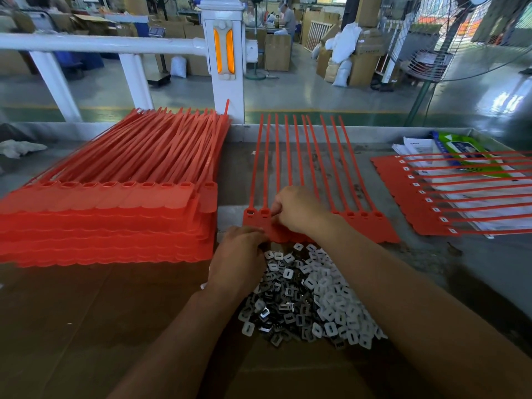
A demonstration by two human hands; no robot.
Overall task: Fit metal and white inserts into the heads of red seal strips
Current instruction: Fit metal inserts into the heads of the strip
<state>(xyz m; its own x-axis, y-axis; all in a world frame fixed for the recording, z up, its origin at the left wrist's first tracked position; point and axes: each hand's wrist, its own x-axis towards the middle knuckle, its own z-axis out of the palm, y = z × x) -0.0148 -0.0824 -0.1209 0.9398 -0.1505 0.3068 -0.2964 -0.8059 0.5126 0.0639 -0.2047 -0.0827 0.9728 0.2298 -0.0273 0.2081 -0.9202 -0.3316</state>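
Red seal strips [371, 228] lie joined in one flat sheet under both hands, tails running away beyond the fingertips. The right hand [296, 210] curls its fingers, tips bunched narrow on one strip head. The left hand [239, 254] bends its fingers onto the sheet's near edge — whether they hold anything, I cannot tell. Behind the knuckles, between the wrists, sits a loose pile of metal and white inserts [311, 295].
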